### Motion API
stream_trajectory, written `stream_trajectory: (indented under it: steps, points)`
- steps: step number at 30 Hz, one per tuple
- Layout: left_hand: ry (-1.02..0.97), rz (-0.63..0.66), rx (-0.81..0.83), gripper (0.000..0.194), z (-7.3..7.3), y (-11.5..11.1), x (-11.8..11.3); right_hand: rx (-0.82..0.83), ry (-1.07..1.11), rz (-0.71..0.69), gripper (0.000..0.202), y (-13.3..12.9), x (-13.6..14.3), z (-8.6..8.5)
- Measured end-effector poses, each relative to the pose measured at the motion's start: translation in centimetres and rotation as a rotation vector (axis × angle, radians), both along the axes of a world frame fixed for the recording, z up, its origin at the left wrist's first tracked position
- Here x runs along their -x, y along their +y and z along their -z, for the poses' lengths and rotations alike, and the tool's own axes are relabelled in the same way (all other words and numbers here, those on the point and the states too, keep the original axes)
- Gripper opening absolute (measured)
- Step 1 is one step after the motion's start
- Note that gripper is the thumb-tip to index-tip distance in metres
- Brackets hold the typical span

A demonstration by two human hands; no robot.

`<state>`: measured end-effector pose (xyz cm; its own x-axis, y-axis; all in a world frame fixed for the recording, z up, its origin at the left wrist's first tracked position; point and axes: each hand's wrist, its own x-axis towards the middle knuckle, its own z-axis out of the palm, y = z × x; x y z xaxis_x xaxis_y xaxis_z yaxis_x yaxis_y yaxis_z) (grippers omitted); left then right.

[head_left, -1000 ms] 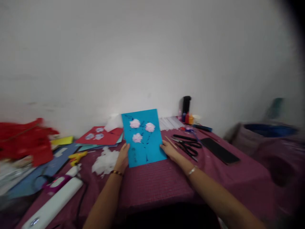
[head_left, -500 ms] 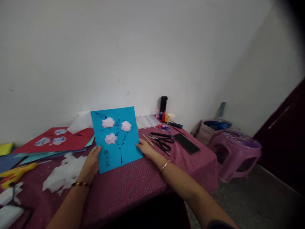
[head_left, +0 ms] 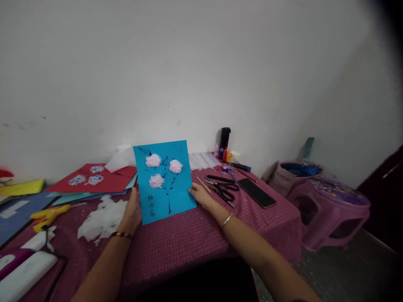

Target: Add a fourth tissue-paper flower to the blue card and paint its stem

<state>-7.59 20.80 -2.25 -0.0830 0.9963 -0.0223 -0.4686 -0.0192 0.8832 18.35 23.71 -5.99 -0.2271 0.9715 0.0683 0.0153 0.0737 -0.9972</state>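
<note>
Head view: blue card (head_left: 163,180) propped upright at centre frame, lower edge resting on the checked cloth of the desk (head_left: 189,239), long axis running bottom to top with a slight lean toward the left of the frame. Left hand (head_left: 132,209) against the card's lower left edge, fingers closed on it, thumb side forward; right hand (head_left: 201,196) against the lower right edge, fingers curled round it. Both equally near, one on each side, card between them and facing the camera. Bright blue sheet, three pale pink tufted flowers (head_left: 156,180) near the top, dark painted stems beneath, small dark characters at lower left. Left of the left hand, white tissue scraps (head_left: 102,218); further left, yellow glue gun (head_left: 47,214) and a white and purple tool (head_left: 22,272) at the frame's lower left. Behind, toward upper left, red card (head_left: 94,180) with similar flowers on a stack of coloured sheets. Right of the right hand, scissors (head_left: 225,191), black phone (head_left: 257,193), small paint bottles (head_left: 225,154) and a dark flask (head_left: 224,138) by the wall. Purple stool (head_left: 330,205) at right, off the desk.
</note>
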Motion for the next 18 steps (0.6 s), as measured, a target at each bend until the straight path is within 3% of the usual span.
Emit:
stream_trajectory:
  steps: [9, 18]
  points:
    - [-0.055, -0.036, 0.039, 0.046, -0.9, -1.2, -0.7, 0.012, 0.015, 0.01, 0.026, -0.1, 0.0, -0.2]
    - [-0.066, 0.004, 0.046, 0.053, -0.6, -0.8, -0.7, 0.0, 0.068, 0.014, 0.025, -0.6, -0.1, -0.6]
